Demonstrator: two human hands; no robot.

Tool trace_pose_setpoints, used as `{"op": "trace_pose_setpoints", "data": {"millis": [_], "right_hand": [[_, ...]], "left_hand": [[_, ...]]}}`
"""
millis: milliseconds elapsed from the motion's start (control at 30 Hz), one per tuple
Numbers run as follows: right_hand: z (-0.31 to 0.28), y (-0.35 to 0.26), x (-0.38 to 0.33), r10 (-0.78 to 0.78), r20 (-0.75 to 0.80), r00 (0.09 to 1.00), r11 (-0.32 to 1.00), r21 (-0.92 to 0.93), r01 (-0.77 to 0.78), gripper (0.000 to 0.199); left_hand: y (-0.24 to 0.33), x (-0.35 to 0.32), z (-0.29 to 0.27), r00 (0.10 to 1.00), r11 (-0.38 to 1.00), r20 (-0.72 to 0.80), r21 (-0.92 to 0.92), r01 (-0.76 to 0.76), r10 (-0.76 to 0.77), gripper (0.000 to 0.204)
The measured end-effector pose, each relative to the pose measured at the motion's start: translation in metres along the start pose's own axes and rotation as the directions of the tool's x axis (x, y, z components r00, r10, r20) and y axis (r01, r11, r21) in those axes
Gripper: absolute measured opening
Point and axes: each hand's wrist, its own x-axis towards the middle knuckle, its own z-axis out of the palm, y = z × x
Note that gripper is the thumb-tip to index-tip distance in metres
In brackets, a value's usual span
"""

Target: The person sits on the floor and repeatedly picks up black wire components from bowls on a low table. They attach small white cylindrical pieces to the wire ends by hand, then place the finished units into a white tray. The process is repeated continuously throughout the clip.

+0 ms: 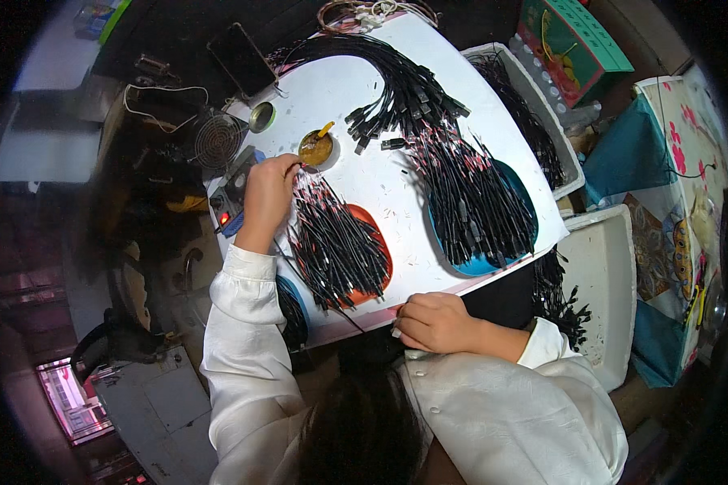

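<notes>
My left hand point(268, 194) is closed in a pinch beside a small round tin point(317, 152) of yellowish paste, from which an orange-yellow stick point(325, 129) pokes out. What sits between those fingertips is too small to make out. Just below them lie the bared reddish wire ends of a bundle of black cables point(332, 242), heaped over an orange tray point(387, 255). At the table's near edge rests my right hand point(433, 322), its fingers curled in; anything inside them is hidden. Farther right, black USB cables point(469, 194) fill a blue tray point(467, 268).
More USB cables point(404, 81) sweep across the far side of the white table point(323, 89). A phone point(241, 61) stands at the far left, near a round lid point(262, 117) and a fan grille point(218, 141). White foam boxes point(611, 283) with cables flank the right side.
</notes>
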Motion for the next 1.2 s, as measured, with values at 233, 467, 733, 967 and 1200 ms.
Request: {"op": "trace_pose_setpoints", "data": {"millis": [233, 467, 733, 967, 1200], "right_hand": [[0.001, 0.003, -0.001, -0.027, -0.001, 1.0, 0.999, 0.03, 0.027, 0.019], [-0.001, 0.002, -0.002, -0.014, 0.008, 1.0, 1.0, 0.021, 0.014, 0.019], [-0.002, -0.002, -0.001, -0.004, 0.014, 1.0, 1.0, -0.006, 0.004, 0.018], [0.002, -0.007, 0.004, 0.025, -0.008, 1.0, 0.998, -0.061, -0.025, 0.016], [0.0, -0.011, 0.006, 0.049, 0.023, 0.999, 0.996, -0.08, -0.047, 0.018]], "left_hand": [[-0.005, 0.002, 0.006, 0.997, 0.998, 0.075, 0.05, 0.031, -0.034, 0.014], [0.004, 0.002, -0.004, 0.997, 0.997, 0.057, 0.073, 0.04, -0.044, 0.012], [-0.025, -0.045, -0.064, 0.913, 0.929, -0.2, -0.183, 0.322, -0.355, 0.012], [-0.071, -0.062, -0.06, 0.923, 0.951, -0.262, 0.052, 0.304, -0.281, 0.012], [-0.083, -0.052, -0.049, 0.962, 0.983, -0.254, 0.128, 0.135, -0.099, 0.007]]}}
